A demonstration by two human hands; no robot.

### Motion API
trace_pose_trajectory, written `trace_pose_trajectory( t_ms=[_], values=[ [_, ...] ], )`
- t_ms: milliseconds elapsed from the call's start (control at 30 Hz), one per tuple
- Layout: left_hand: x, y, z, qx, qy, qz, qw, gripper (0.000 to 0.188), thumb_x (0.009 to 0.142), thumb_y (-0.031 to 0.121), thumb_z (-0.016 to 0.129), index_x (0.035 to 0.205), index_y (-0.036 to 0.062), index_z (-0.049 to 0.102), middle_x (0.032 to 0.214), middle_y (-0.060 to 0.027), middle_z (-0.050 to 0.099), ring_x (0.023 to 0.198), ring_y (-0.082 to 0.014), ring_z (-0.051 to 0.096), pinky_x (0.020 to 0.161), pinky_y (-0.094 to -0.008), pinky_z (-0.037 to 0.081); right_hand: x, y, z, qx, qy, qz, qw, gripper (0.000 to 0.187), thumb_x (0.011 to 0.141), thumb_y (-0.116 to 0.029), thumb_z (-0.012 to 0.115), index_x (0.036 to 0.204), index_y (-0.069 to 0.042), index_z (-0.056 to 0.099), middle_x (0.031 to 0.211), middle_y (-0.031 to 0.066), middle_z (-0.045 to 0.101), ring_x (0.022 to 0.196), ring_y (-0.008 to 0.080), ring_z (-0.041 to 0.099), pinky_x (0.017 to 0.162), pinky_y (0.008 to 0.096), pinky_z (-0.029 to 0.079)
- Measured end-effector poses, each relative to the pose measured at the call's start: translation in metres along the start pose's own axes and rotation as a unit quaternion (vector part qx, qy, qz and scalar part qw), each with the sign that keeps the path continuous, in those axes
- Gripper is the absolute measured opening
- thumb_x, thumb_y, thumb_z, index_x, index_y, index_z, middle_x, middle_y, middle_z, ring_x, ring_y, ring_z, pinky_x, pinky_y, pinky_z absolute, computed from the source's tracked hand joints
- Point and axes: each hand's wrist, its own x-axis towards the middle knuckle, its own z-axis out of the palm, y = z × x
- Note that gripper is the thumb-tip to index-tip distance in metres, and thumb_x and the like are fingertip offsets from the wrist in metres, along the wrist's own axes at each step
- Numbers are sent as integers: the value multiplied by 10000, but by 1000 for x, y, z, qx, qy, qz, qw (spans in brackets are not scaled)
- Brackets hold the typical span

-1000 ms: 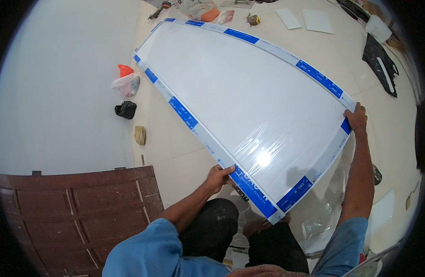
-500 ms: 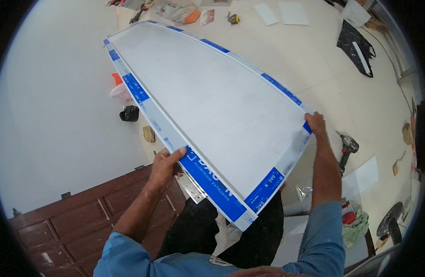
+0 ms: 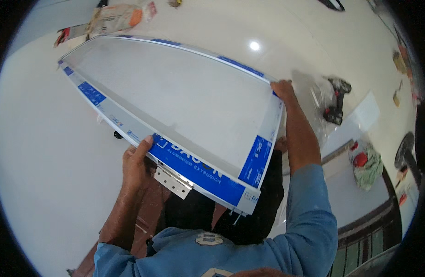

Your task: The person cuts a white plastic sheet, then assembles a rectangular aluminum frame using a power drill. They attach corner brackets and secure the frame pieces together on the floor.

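A long white panel [image 3: 175,92] with an aluminium frame reaches from my lap toward the far left. Blue and clear printed film [image 3: 198,164] covers much of its frame. My left hand [image 3: 136,159] grips the frame's left long edge, thumb on top and fingers underneath. With my right hand [image 3: 282,90] I hold the opposite edge close to the near right corner. A metal hinge [image 3: 172,180] with several holes sticks out from the left edge, just beside my left hand. Two screws [image 3: 237,217] poke out below the near corner.
On the tiled floor right of the panel lies a cordless drill [image 3: 337,100], beside clear plastic. A green cloth [image 3: 368,167] with something red is at the right. Beyond the panel's far end sits a printed bag [image 3: 113,21]. A brown panelled door [image 3: 143,221] is at lower left.
The panel has swung anticlockwise in view, its far end going left, and it has tilted so the hinge and screws show more. Both hands keep their grip.
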Motion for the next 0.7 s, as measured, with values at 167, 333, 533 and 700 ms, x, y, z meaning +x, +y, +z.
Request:
trace_pose_trajectory(
  t_ms=[167,333,533,700],
  values=[
    [-3,11,-9,42,-16,-21,999,453,1052,448,684,1067,-4,710,853,-86,722,765,-174,693,673,-330,538,-21,-7,14,24,-39,21,999,729,910,-526,583,1366,28,710,1501,313,599,1414,490,556,1213,511,458],
    [-4,13,-7,31,-5,-46,998,551,1051,481,682,1232,-39,658,1008,-137,721,908,-203,686,793,-362,540,-24,-13,20,74,-28,63,995,718,878,-496,613,1361,25,714,1497,328,593,1436,464,537,1190,505,485],
    [-7,16,-6,35,5,-61,998,621,1041,508,693,1294,-56,635,1132,-169,710,1069,-245,685,957,-418,535,-35,-15,29,88,-46,48,994,683,894,-453,606,1386,11,702,1490,286,617,1456,456,512,1186,502,485],
    [-10,18,-3,17,-15,-56,998,641,1050,503,684,1332,-69,614,1203,-178,694,1152,-263,665,1054,-432,509,-44,-17,29,84,-23,12,996,660,914,-460,594,1373,1,711,1467,249,649,1478,444,484,1187,512,481]
  ],
)
